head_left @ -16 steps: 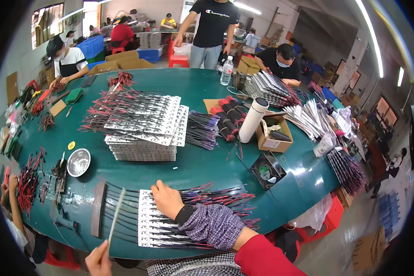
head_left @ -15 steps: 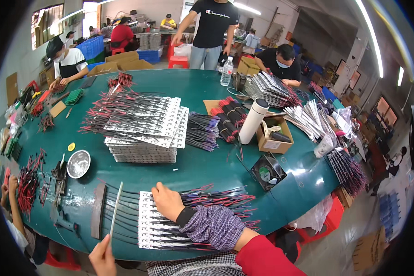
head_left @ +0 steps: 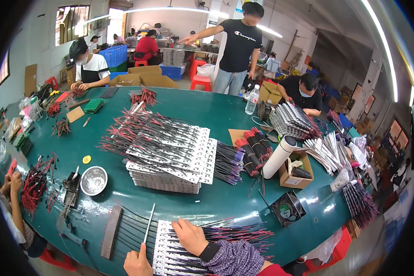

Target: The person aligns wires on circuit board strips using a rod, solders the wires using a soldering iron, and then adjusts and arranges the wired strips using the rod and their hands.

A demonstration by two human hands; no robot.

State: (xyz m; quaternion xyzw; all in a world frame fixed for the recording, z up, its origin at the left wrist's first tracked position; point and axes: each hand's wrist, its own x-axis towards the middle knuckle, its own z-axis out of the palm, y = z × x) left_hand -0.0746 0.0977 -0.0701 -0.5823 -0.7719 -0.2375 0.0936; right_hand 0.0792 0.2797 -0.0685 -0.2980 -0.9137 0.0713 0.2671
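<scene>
Upright in my left hand (head_left: 138, 262) is a slim white stick (head_left: 149, 223), gripped at its lower end. Its shaft crosses the dark wires just left of a white circuit board panel (head_left: 161, 246). My right hand (head_left: 191, 235) is closed, with curled fingers on the upper part of that panel; the fingertips' undersides are hidden. Rows of black wires with red and purple ends (head_left: 244, 234) run off the panel to the right. On the left, a flat grey-brown bar (head_left: 111, 232) lies across the ends of the wires.
Beyond my hands stands a tall stack of wired white panels (head_left: 170, 177). A metal bowl (head_left: 94, 180) and soldering iron (head_left: 71, 234) lie left; a black fan (head_left: 288, 208), white flask (head_left: 279, 157) and cardboard box (head_left: 296, 177) stand right. Other people sit or stand around the green table (head_left: 184, 101).
My left hand has brought the stick rightward, closer to the panel's left edge. The right hand stays on the panel. The whole view has tilted up, and the standing person's arm is now stretched out.
</scene>
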